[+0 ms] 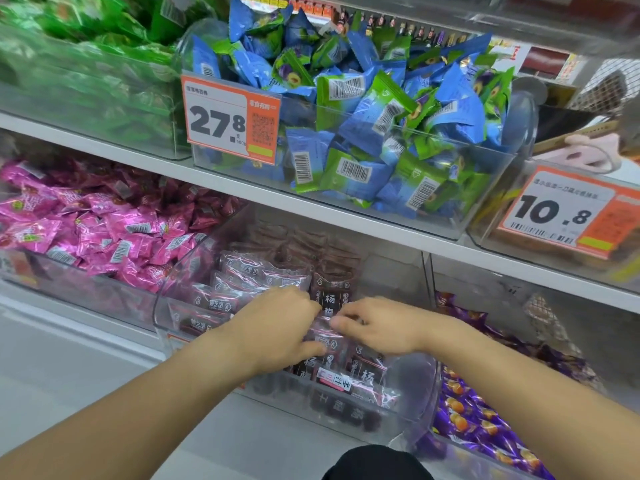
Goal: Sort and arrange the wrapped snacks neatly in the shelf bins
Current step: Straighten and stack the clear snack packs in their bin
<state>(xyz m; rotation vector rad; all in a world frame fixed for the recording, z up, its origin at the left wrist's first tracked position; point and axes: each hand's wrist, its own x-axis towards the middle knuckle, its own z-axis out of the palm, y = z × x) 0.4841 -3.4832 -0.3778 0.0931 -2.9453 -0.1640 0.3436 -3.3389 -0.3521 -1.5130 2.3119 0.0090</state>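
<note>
Clear plastic shelf bin (pixel 194 271) — far dark-red wrapped snacks (pixel 263 275) lie in rows, near ones loose; left hand (pixel 277 323) and right hand (pixel 377 323) pinch one packet (pixel 323 336).

An orange-and-white price tag reading 27.8 (pixel 231 119) hangs above me. Another orange-and-white tag reading 10.8 (pixel 568 212) hangs at right, below a pale pink object (pixel 585 154).

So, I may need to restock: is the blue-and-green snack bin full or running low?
Full. The blue-and-green wrapped snacks are heaped above the rim of their clear bin on the upper shelf, and more packets show through its front wall down to the base.
</note>
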